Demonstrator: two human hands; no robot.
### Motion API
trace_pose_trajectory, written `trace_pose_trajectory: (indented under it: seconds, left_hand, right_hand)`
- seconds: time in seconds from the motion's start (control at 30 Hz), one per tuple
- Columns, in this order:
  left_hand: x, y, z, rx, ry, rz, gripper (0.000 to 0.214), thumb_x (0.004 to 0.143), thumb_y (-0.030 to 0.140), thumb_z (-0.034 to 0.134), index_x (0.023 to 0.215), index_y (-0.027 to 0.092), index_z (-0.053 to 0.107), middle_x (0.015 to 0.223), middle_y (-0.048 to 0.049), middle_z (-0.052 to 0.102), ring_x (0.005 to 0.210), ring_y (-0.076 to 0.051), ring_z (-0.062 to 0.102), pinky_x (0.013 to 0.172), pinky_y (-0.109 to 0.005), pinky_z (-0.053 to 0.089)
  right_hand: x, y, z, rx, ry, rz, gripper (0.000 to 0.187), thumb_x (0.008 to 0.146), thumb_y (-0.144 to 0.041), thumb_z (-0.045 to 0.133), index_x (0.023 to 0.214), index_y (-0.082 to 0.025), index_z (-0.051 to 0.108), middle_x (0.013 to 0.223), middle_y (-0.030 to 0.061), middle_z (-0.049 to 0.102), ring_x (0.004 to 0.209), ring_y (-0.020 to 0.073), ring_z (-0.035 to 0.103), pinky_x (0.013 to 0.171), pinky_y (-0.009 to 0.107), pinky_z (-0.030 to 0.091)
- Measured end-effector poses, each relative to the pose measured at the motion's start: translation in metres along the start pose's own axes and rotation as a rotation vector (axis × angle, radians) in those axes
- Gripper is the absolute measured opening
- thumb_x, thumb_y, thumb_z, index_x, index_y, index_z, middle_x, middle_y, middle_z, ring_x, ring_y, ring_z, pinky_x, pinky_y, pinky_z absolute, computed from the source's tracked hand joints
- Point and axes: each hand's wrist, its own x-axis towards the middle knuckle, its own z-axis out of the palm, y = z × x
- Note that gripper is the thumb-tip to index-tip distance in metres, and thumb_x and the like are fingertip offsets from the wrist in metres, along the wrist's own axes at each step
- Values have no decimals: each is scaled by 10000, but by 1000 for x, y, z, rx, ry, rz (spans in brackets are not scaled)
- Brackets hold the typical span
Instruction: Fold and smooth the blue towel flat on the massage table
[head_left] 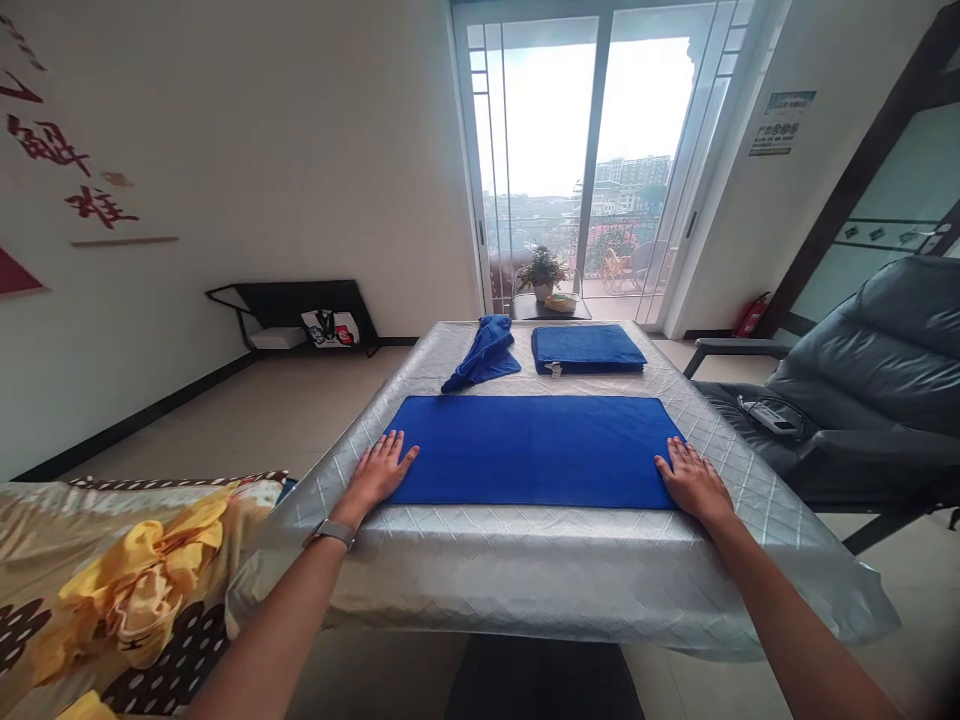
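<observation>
A blue towel (532, 448) lies spread flat across the near part of a table covered with a silver quilted cloth (540, 560). My left hand (379, 470) rests flat on the towel's near left corner, fingers spread, holding nothing. My right hand (691, 480) lies flat on the near right corner, fingers stretched out. Further back, a crumpled blue towel (484, 353) sits left of a neatly folded blue towel (586, 349).
A black reclining chair (862, 390) stands close to the table's right side. A patterned yellow and brown fabric (127, 590) lies at the lower left. Beyond the table are a potted plant (541, 270) and glass sliding doors (592, 150). A black low shelf (300, 310) is by the left wall.
</observation>
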Motion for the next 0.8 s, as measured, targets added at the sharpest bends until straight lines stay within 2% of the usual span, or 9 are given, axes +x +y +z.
trace_pose_trajectory:
  seconds: [0.1,0.3,0.43,0.53,0.67,0.8]
  left_hand:
    - [-3,-12,3,-5,45,-38,755,1037,538,195,1604,44,261,1672,-153,243,1551,-274,229,1259,-449,190]
    - [-5,-4,5,-31,108,-44,770,1032,573,199,1589,53,313,1653,-166,295,1541,-284,261,1249,-465,221]
    - [-5,-6,7,-47,126,-33,770,1036,579,197,1587,56,319,1653,-167,297,1539,-286,268,1250,-466,219]
    - [-4,-8,9,-55,137,-23,761,1036,575,210,1581,59,337,1644,-174,314,1533,-289,284,1247,-475,226]
    - [-2,-7,10,-58,118,-52,764,1036,577,233,1592,59,311,1658,-159,289,1544,-281,255,1262,-457,186]
    - [-3,-5,8,-58,111,-64,739,1041,557,252,1594,71,312,1658,-153,290,1542,-278,259,1258,-453,203]
  right_hand:
    - [1,0,2,-14,-3,9,702,1037,-443,149,1626,-77,259,1699,84,216,1564,235,184,1272,425,152]
    - [0,1,-1,-48,-16,-1,693,1034,-416,155,1624,-64,254,1695,96,227,1561,258,192,1261,462,187]
    - [-7,-13,-12,-157,96,11,626,1022,-310,194,1572,-96,406,1671,94,302,1557,295,199,1264,527,110]
    - [-14,-52,-24,-144,178,-94,612,998,-222,215,1545,-89,454,1655,115,331,1557,274,207,1270,498,89]
    - [-20,-138,-34,-14,60,-311,622,1034,-323,207,1591,-98,370,1667,90,295,1552,236,231,1267,433,162]
    - [-14,-216,-31,92,-35,-443,658,1065,-433,173,1623,-103,282,1692,69,214,1569,216,158,1272,401,134]
